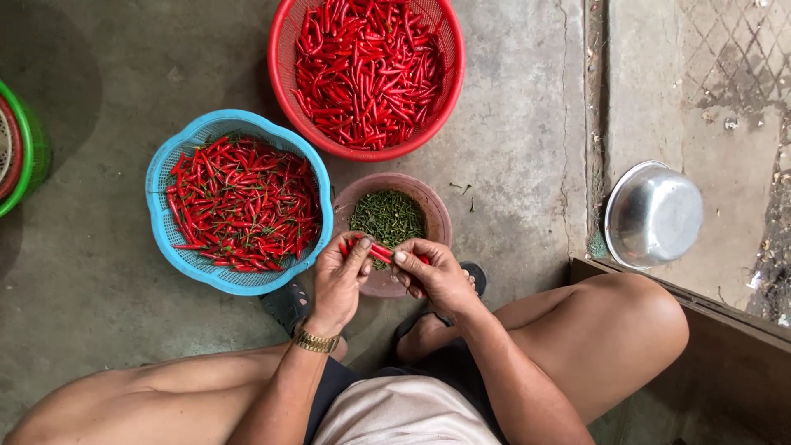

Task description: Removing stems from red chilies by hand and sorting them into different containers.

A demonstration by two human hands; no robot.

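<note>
Resting between left hand [342, 272], right hand [432, 272], red chillies [381, 251]

Bare arms and knees — gold wristwatch [315, 340], dark sandals [286, 306].

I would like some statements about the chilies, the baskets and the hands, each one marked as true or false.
1. Both the left hand and the right hand hold red chilies. True.
2. The blue basket holds green stems. False: it holds red chilies; the green stems lie in the brown bowl.
3. The red basket holds red chilies. True.
4. The metal bowl is full of chilies. False: nothing shows in it.
5. A gold watch is on the right wrist. False: it is on the left wrist.
</note>
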